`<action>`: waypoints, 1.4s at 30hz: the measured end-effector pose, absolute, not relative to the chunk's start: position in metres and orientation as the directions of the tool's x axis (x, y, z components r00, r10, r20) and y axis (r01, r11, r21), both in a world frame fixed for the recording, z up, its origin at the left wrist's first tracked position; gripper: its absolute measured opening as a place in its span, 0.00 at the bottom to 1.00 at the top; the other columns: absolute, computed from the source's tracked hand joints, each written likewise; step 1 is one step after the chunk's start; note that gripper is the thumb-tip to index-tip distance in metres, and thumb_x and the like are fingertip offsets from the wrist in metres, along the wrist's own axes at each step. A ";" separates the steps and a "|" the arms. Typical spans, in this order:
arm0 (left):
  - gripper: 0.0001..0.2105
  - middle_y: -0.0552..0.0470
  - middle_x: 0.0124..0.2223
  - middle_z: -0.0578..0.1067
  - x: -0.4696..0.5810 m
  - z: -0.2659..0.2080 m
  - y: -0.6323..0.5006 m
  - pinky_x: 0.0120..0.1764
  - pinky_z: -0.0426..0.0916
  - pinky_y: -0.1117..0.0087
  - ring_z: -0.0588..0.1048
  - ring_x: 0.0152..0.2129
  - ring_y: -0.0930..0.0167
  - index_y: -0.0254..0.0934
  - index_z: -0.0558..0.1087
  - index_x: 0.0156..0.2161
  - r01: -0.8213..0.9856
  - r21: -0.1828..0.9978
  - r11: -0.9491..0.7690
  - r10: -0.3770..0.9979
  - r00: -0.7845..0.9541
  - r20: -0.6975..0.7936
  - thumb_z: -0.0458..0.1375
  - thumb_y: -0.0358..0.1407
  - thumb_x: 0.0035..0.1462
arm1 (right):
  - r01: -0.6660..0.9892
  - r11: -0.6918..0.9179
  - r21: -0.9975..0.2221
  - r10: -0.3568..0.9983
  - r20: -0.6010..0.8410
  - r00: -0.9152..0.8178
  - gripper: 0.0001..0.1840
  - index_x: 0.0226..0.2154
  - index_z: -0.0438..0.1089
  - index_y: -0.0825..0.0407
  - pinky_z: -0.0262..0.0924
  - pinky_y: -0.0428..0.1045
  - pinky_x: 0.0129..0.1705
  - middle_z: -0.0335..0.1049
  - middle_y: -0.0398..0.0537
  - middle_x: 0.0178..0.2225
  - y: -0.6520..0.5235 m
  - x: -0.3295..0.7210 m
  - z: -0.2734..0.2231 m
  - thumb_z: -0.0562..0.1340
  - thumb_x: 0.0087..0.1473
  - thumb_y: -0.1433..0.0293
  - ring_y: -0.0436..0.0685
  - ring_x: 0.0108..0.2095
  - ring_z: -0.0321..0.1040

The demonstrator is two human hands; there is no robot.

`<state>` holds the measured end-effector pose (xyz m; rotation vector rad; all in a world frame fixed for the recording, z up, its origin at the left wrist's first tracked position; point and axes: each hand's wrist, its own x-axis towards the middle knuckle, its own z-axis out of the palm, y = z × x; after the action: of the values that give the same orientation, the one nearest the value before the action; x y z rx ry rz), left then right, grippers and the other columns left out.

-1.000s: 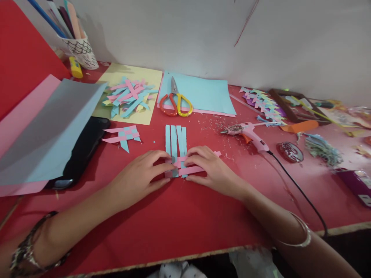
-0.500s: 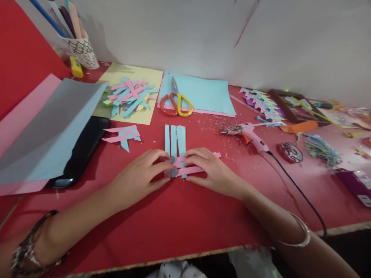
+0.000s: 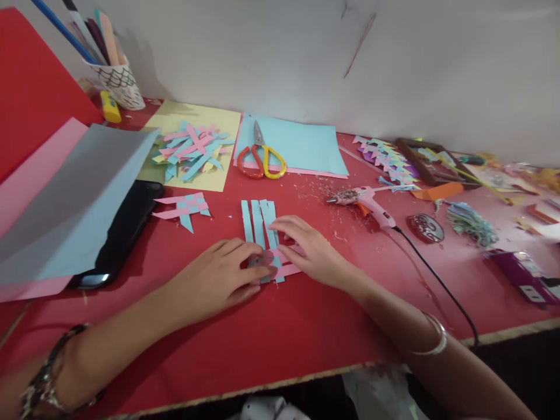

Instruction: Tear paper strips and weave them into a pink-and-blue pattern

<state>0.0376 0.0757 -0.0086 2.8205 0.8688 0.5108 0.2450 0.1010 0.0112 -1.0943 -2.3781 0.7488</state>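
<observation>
Blue paper strips (image 3: 258, 226) stand side by side on the red table, with pink paper strips (image 3: 289, 269) crossing their lower ends in a weave. My left hand (image 3: 238, 268) presses its fingertips down on the left side of this weave and pins it to the table. Over the right side curves my right hand (image 3: 306, 248), its fingers apart; the index finger reaches to the rightmost blue strip. The fingers hide part of the crossing. Left of them lies a small woven pink-and-blue paper fish (image 3: 188, 207).
Scissors (image 3: 260, 154) rest on blue sheets (image 3: 306, 143). Cut strips (image 3: 195, 149) are heaped on yellow paper (image 3: 161, 116). A pink glue gun (image 3: 367, 201) with a cord lies right. A black phone-like object (image 3: 126, 233) is partly under paper. A pen cup (image 3: 120, 84) stands back left.
My right hand has lifted and opened over the strips, its index finger moving up along the blue ones. The left hand has slid further over the weave. The strips now lean slightly left.
</observation>
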 end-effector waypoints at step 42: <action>0.13 0.49 0.42 0.68 0.033 -0.003 0.074 0.39 0.64 0.66 0.66 0.38 0.69 0.43 0.68 0.44 0.488 0.256 -0.834 0.547 0.792 0.271 0.45 0.32 0.58 | 0.415 0.287 -0.863 0.938 0.165 -0.305 0.09 0.32 0.60 0.53 0.54 0.44 0.29 0.55 0.37 0.24 0.157 0.226 0.002 0.55 0.43 0.76 0.46 0.24 0.55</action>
<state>0.0333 0.0745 -0.0033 2.8083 0.8176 0.5039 0.2263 0.1574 0.0016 -1.2152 -1.8584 0.9499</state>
